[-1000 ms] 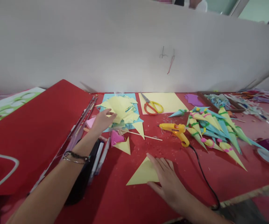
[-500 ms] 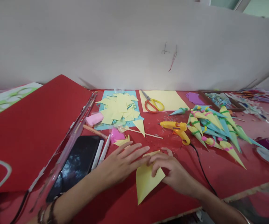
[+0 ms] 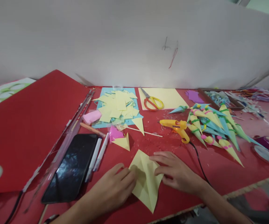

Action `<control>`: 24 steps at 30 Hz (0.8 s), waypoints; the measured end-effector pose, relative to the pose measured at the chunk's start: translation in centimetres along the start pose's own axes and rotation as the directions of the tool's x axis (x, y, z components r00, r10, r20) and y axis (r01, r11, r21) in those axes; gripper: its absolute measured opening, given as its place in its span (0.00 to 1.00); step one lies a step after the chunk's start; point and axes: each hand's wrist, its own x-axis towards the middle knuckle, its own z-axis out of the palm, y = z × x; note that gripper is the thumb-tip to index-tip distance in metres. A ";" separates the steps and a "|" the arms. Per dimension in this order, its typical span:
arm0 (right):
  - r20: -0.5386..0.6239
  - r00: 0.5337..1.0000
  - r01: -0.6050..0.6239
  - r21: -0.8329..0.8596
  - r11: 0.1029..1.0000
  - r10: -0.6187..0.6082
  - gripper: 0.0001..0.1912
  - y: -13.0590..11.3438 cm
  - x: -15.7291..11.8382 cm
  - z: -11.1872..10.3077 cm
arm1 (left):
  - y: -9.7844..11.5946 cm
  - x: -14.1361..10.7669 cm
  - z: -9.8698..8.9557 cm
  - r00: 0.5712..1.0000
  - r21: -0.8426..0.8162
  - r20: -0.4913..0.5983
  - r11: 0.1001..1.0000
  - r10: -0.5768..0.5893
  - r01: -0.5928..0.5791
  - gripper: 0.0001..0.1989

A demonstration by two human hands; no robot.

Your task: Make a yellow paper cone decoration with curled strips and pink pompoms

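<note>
A creased yellow paper sheet point(image 3: 146, 183) lies opened out on the red table, its fold lines showing. At its left edge is my left hand point(image 3: 115, 186), fingers curled together with the tips on the paper. My right hand point(image 3: 174, 169) rests on the sheet's right side, its fingers apart. Behind my left hand a small folded yellow paper point(image 3: 124, 143) sits beside a pink packet point(image 3: 115, 133). The yellow glue gun point(image 3: 176, 126) lies beyond my right hand.
A phone point(image 3: 72, 168) and white markers point(image 3: 98, 152) lie left. Farther back are yellow paper pieces point(image 3: 119, 102) and scissors point(image 3: 152, 101). Decorated paper cones point(image 3: 229, 147) are piled right, near the glue gun's black cord point(image 3: 198, 158). A red board point(image 3: 36, 124) stands far left.
The yellow paper has been opened out from its folded shape. My left hand has moved down and left, its fingers now curled; my right hand has shifted slightly right.
</note>
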 end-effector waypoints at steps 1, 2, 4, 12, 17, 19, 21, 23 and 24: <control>-0.005 1.000 0.018 -0.032 0.999 -0.018 0.12 0.0 -0.3 0.1 | 0.3 -0.3 0.0 0.999 -0.011 -0.007 0.999 -0.038 0.038 0.10; -0.013 0.999 0.038 -0.056 0.998 -0.039 0.12 0.0 -0.6 0.3 | 0.6 -0.5 0.0 0.998 -0.023 -0.013 0.998 -0.064 0.064 0.11; -0.020 0.997 0.073 -0.094 0.993 -0.075 0.13 0.0 -1.0 0.6 | 1.0 -0.9 -0.2 0.996 -0.042 -0.019 0.996 -0.084 0.083 0.11; -0.095 0.983 0.136 -0.218 0.966 -0.160 0.09 -0.1 -1.5 1.4 | 1.6 -1.7 -0.9 0.993 -0.013 0.044 0.994 -0.112 0.113 0.17; -0.144 0.972 0.150 -0.228 0.962 -0.186 0.10 -0.5 -1.5 1.0 | 1.5 -2.2 -0.9 0.997 -0.018 0.004 0.997 -0.081 0.081 0.19; -0.133 0.973 0.155 -0.225 0.962 -0.188 0.12 -0.6 -1.5 0.8 | 1.1 -2.5 -1.1 0.995 -0.029 -0.018 0.995 -0.095 0.095 0.20; -0.123 0.974 0.159 -0.214 0.964 -0.188 0.13 -0.7 -1.5 0.7 | 0.7 -2.7 -1.3 0.993 -0.031 -0.020 0.993 -0.117 0.116 0.21; -0.142 0.976 0.140 -0.180 0.974 -0.166 0.12 -0.7 -1.4 0.8 | 0.4 -2.7 -1.5 0.988 -0.040 -0.002 0.987 -0.156 0.156 0.21; -0.158 0.977 0.121 -0.156 0.980 -0.146 0.11 -0.7 -1.4 1.0 | 0.5 -2.7 -1.4 0.983 -0.052 -0.004 0.982 -0.183 0.183 0.21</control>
